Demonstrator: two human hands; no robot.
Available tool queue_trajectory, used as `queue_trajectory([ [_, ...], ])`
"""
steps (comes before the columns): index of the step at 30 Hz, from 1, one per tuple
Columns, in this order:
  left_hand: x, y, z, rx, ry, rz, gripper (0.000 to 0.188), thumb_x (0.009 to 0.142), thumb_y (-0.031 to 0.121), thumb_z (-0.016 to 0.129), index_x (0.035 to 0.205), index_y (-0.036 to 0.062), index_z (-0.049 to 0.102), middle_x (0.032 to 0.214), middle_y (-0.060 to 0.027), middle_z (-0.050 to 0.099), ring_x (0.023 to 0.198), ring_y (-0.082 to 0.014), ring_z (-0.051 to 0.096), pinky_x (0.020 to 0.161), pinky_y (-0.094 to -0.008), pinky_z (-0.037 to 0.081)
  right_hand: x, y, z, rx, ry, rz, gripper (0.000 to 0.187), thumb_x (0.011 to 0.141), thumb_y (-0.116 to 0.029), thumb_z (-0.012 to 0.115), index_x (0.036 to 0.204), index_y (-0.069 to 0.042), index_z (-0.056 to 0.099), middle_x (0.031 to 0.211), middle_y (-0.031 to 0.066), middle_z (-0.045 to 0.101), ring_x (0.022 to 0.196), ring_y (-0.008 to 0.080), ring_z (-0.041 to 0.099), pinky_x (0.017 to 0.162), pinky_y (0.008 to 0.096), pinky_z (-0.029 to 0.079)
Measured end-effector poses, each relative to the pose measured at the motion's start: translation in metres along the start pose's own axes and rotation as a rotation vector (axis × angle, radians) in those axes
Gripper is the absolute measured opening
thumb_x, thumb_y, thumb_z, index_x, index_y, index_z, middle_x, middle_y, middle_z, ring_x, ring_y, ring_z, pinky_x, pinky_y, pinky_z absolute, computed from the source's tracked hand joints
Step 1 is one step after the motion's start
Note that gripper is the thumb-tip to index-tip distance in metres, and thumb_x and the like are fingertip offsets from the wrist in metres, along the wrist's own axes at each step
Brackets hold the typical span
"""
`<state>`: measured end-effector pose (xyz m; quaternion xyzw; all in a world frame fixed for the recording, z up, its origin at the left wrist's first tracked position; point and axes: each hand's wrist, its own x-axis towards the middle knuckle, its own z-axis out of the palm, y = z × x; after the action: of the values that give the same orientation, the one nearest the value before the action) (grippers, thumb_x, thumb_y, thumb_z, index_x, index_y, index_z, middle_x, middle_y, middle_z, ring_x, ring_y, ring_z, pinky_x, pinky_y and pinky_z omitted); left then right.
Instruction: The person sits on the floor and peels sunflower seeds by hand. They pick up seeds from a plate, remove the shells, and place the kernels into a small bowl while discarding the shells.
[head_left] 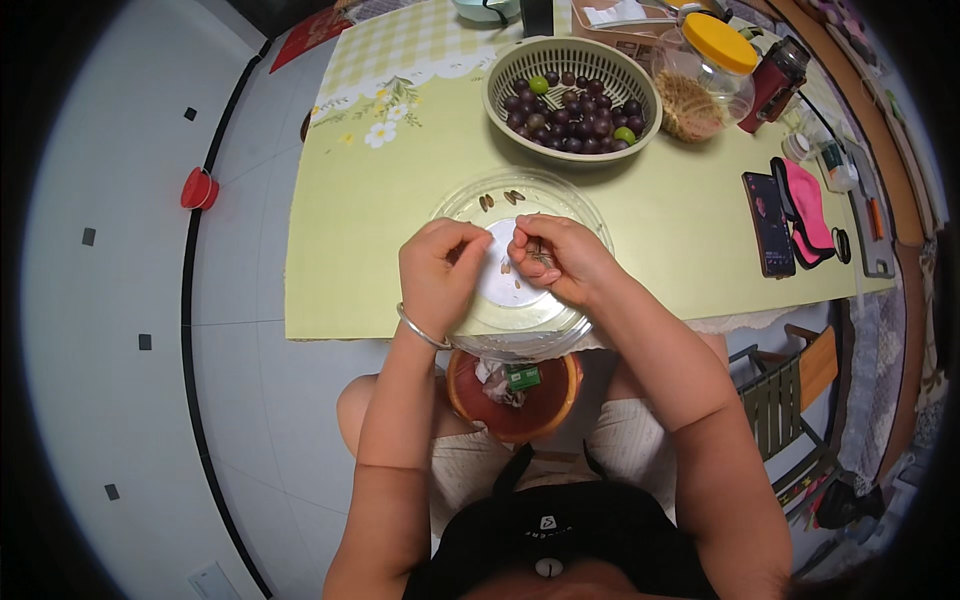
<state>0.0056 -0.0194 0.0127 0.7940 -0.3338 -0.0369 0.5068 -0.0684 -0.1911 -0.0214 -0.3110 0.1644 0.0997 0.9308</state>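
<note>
Both hands work over a round clear plastic tray [572, 325] at the table's front edge. My left hand [443, 272] has thumb and forefinger pressed together at the tray's left side; whatever they may pinch is hidden. My right hand [562, 258] curls palm up, with several small striped seeds [541, 256] resting in its fingers and palm. Its thumb and forefinger meet near the left fingertips, the hands slightly apart. Small brown seed husks [487, 202] lie at the tray's far side, and a few tiny light brown bits [505, 268] sit nearer its middle.
Beyond the tray stands a colander [493, 115] of dark grapes. To its right are a yellow-lidded jar [690, 95] and a dark red flask [775, 85]. A phone [768, 225] and pink pouch [808, 212] lie at right. Below the table edge, a reddish bin [480, 412] holds rubbish.
</note>
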Motion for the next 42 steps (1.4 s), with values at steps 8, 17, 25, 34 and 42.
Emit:
queue_trajectory([
  [8, 0.017, -0.022, 0.002, 0.583, 0.008, 0.256, 0.02, 0.077, 0.004, 0.063, 0.095, 0.0054, 0.07, 0.088, -0.0103, 0.063, 0.082, -0.028, 0.062, 0.07, -0.0379, 0.051, 0.005, -0.01, -0.012, 0.144, -0.002, -0.08, 0.021, 0.095, -0.017, 0.05, 0.08, -0.003, 0.052, 0.074, 0.0103, 0.055, 0.049, 0.0091, 0.038, 0.037, 0.0186, 0.027],
  [17, 0.055, -0.043, 0.018, 0.869, -0.23, 0.397, 0.008, 0.072, 0.009, 0.059, 0.07, 0.0072, 0.066, 0.079, -0.0069, 0.061, 0.082, -0.0249, 0.06, 0.069, -0.0363, 0.052, -0.003, -0.018, -0.011, 0.273, -0.071, -0.078, 0.016, 0.094, -0.014, 0.055, 0.082, -0.004, 0.051, 0.069, 0.0058, 0.052, 0.047, 0.0091, 0.038, 0.037, 0.0188, 0.025],
  [25, 0.051, -0.045, 0.015, 0.82, -0.188, 0.378, 0.009, 0.077, 0.006, 0.061, 0.084, 0.0043, 0.065, 0.086, -0.0098, 0.062, 0.081, -0.0285, 0.061, 0.07, -0.0378, 0.052, 0.003, -0.013, -0.01, 0.088, -0.035, -0.174, 0.01, 0.092, -0.011, 0.058, 0.092, -0.001, 0.056, 0.069, 0.0023, 0.05, 0.049, 0.0072, 0.04, 0.038, 0.0178, 0.027],
  [34, 0.031, -0.036, -0.017, 0.553, -0.109, 0.118, 0.006, 0.077, 0.008, 0.066, 0.081, 0.0065, 0.07, 0.08, -0.0105, 0.063, 0.074, -0.0287, 0.062, 0.067, -0.0386, 0.051, 0.003, -0.012, -0.019, 0.298, -0.235, -0.105, 0.017, 0.096, -0.011, 0.051, 0.106, 0.002, 0.054, 0.068, 0.002, 0.049, 0.051, 0.007, 0.039, 0.042, 0.0179, 0.03],
  [42, 0.031, -0.038, 0.006, 0.764, -0.154, 0.14, 0.006, 0.076, 0.008, 0.068, 0.082, 0.0059, 0.069, 0.078, -0.0109, 0.062, 0.072, -0.0304, 0.062, 0.065, -0.0388, 0.051, 0.004, -0.006, -0.009, 0.05, -0.08, -0.162, 0.015, 0.093, -0.006, 0.052, 0.104, 0.004, 0.057, 0.072, 0.0023, 0.054, 0.052, 0.0057, 0.042, 0.041, 0.0168, 0.029],
])
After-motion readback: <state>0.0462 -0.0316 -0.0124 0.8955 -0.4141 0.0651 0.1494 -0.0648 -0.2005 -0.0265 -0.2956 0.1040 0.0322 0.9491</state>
